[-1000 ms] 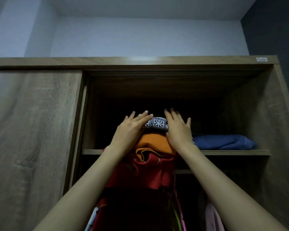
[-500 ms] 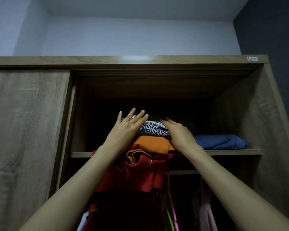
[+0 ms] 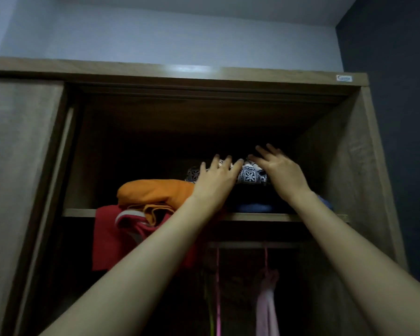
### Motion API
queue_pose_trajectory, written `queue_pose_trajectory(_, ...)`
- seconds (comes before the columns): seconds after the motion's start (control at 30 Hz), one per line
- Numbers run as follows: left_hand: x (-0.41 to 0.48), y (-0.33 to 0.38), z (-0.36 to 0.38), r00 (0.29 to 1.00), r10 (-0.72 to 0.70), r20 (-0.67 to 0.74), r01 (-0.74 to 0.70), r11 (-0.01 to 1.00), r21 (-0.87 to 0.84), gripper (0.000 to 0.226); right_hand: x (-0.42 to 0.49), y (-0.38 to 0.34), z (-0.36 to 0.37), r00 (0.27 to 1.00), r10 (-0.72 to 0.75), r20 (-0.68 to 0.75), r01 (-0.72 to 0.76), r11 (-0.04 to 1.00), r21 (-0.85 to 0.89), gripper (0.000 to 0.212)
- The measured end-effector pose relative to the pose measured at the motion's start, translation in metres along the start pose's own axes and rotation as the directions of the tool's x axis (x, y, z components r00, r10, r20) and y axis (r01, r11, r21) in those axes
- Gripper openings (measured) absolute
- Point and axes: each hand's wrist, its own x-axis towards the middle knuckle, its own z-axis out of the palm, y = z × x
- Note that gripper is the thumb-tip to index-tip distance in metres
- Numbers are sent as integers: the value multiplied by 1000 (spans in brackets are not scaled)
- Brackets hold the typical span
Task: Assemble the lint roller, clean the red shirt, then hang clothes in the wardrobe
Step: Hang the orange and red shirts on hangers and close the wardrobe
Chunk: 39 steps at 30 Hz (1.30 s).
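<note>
Pressing flat, not grasping: left hand and right hand laid with straight fingers on a patterned bundle, nothing curled, nothing pinched. Blurred on the right, though, so contact there probably, not certainly.

Looking up into the wardrobe, sliding door parked at 9 o'clock. Spanning the opening from 9 to 3, the top shelf, both arms reaching over its front edge.

Now the red shirt: down at 8 o'clock from the left hand, spilling over the shelf lip and hanging loose below, long axis running 12 to 6. Nearer the left hand by a good way; well apart from the right.

Pinned on top by an orange garment, folded, just beside the left wrist at 9 o'clock. Squarely in the way of a clean pull, and likely to drag off with the shirt.

Under the bundle, a blue fold, dark and hard to read. Below at 6 o'clock, the hanging rail, with a pink garment dangling from it.
</note>
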Motion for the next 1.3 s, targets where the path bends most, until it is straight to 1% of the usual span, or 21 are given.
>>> queue_pose_trajectory(0.07,2,28,11,1000,11,19,-10,998,-64,58,-16,25,-3,999,17,-40,-18,1000,-12,51)
queue_pose_trajectory(0.1,2,40,14,999,23,32,-20,995,-93,60,-25,35,-6,999,31,-35,-31,999,-10,52)
queue_pose_trajectory(0.17,2,56,19,998,44,37,-38,990,-137,61,-42,49,-8,998,43,44,-44,999,22,59)
queue_pose_trajectory(0.23,3,62,22,999,38,20,-34,983,-178,59,-57,57,-8,989,53,141,-67,993,100,73)
queue_pose_trajectory(0.27,3,61,23,999,35,15,-32,981,-191,60,-62,58,-7,986,57,157,-78,988,135,78)
queue_pose_trajectory(0.33,2,57,25,999,35,7,-33,977,-211,65,-67,61,-3,988,58,142,-82,982,169,80)
queue_pose_trajectory(0.43,2,49,26,999,44,2,-42,973,-226,70,-68,58,2,993,63,96,-78,985,152,79)
queue_pose_trajectory(0.57,0,43,24,993,111,-36,-116,970,-212,69,-70,54,7,990,91,111,-107,984,143,82)
queue_pose_trajectory(0.63,-1,39,22,991,116,-71,-128,972,-197,65,-69,52,2,984,143,108,-162,968,191,74)
queue_pose_trajectory(0.7,-1,35,21,990,100,-102,-116,981,-156,59,-66,49,-2,985,166,54,-174,964,204,59)
queue_pose_trajectory(0.73,1,34,20,986,96,-134,-114,985,-132,56,-63,47,-1,986,165,7,-164,970,179,53)
queue_pose_trajectory(0.8,4,34,20,981,84,-177,-103,990,-97,53,-57,45,7,988,133,-81,-125,987,98,49)
queue_pose_trajectory(0.83,5,35,22,985,81,-150,-94,992,-80,54,-56,45,10,989,117,-90,-113,992,52,50)
queue_pose_trajectory(0.87,5,36,24,992,81,-95,-88,994,-68,57,-57,46,12,992,110,-63,-109,994,17,55)
queue_pose_trajectory(0.9,5,35,27,996,84,-27,-86,994,-64,60,-59,49,13,994,113,-4,-113,994,2,63)
queue_pose_trajectory(0.97,7,31,28,993,98,70,-93,993,-67,69,-63,54,12,979,129,160,-136,990,34,80)
queue_pose_trajectory(1.0,8,29,29,990,104,92,-97,992,-79,74,-65,55,10,966,132,224,-149,987,59,84)
queue_pose_trajectory(1.07,9,26,31,987,107,124,-93,989,-116,77,-67,55,8,942,129,309,-165,982,93,83)
queue_pose_trajectory(1.17,6,29,32,976,112,186,-81,983,-163,73,-67,50,4,909,122,399,-180,977,112,78)
queue_pose_trajectory(1.23,2,34,30,969,111,221,-58,971,-232,75,-68,46,-2,901,114,418,-187,973,139,78)
queue_pose_trajectory(1.3,-1,38,27,976,77,204,-11,951,-308,75,-70,42,-5,910,126,395,-203,966,161,78)
